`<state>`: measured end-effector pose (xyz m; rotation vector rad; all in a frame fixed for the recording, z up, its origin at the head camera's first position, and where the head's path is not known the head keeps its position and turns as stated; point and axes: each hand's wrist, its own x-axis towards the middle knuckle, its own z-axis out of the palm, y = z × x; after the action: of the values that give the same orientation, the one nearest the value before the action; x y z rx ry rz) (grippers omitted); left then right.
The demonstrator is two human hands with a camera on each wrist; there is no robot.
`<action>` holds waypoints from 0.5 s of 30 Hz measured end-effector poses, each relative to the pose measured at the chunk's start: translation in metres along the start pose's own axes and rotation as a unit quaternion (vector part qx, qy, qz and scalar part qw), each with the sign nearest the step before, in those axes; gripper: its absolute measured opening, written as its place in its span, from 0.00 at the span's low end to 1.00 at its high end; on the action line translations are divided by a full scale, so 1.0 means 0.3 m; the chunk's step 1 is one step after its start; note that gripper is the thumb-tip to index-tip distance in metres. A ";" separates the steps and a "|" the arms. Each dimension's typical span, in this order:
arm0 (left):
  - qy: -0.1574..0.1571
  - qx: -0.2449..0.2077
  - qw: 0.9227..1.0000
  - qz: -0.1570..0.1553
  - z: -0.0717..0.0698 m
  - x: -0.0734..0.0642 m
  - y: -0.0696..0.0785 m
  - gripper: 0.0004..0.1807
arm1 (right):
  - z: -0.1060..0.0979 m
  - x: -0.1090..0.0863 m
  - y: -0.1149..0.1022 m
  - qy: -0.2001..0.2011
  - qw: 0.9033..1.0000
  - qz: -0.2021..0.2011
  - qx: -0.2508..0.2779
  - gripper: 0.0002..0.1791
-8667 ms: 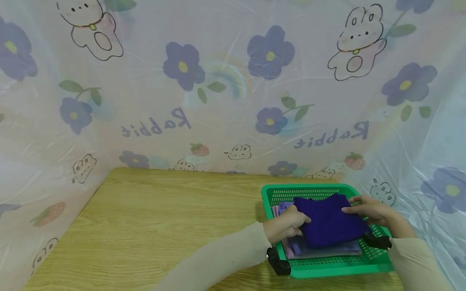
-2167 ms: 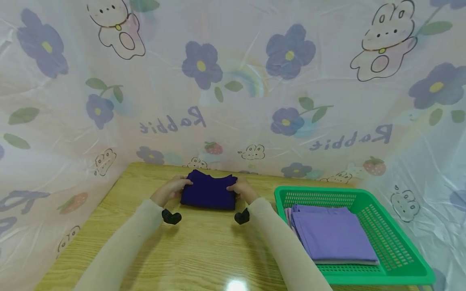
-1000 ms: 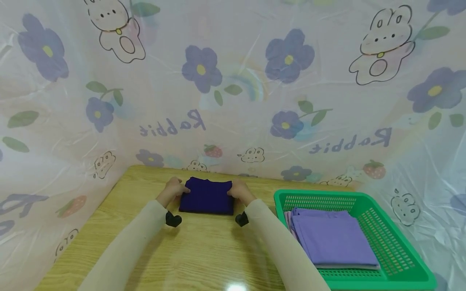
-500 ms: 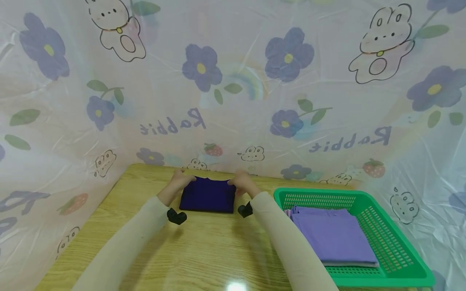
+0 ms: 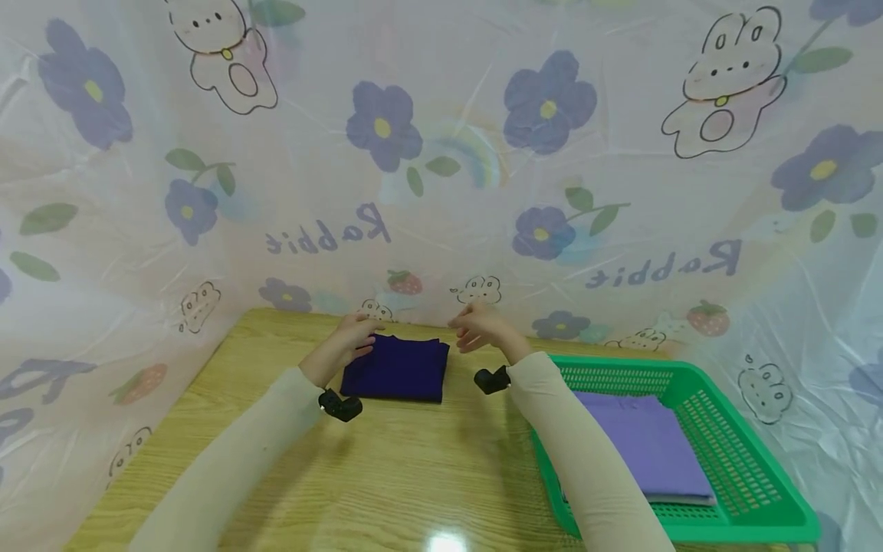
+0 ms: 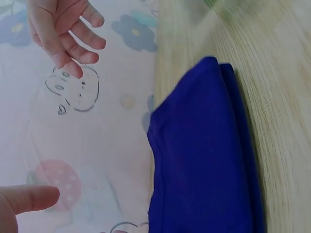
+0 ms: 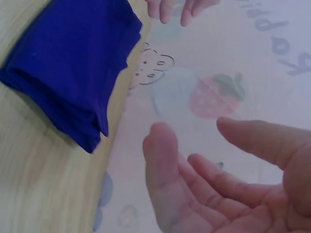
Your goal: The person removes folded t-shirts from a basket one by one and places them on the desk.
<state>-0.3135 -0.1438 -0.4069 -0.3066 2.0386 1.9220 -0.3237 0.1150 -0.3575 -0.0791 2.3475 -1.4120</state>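
A dark blue folded garment (image 5: 400, 372) lies flat near the back of the wooden table, its far edge notched and uneven. My left hand (image 5: 350, 337) hovers above its back left corner, fingers loosely spread. To the right of the cloth my right hand (image 5: 479, 326) is raised, holding nothing, with its thumb and fingers apart. In the left wrist view the garment (image 6: 199, 155) shows stacked layers along one side. The right wrist view shows a layered end of the garment (image 7: 73, 73), and a gap between it and my right hand (image 7: 218, 189).
A green plastic basket (image 5: 759, 479) stands at the table's right, partly behind my right forearm. Folded lilac cloth (image 5: 645, 445) lies inside it on a paler layer. A patterned curtain (image 5: 441, 192) hangs close behind the wooden table (image 5: 400, 475).
Earlier the dark blue garment was held over the basket, then set on the table at the left. Both hands have now let go and lifted; the right hand has moved right, away from it.
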 end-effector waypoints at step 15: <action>-0.054 -0.038 0.998 0.018 0.098 -0.065 0.071 0.38 | -0.151 -0.097 -0.020 -0.005 1.000 -0.023 -0.005 0.17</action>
<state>-0.3008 -0.1142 -0.3812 -0.1798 1.9186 1.9947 -0.3142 0.1572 -0.3248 -0.1434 2.3590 -1.4171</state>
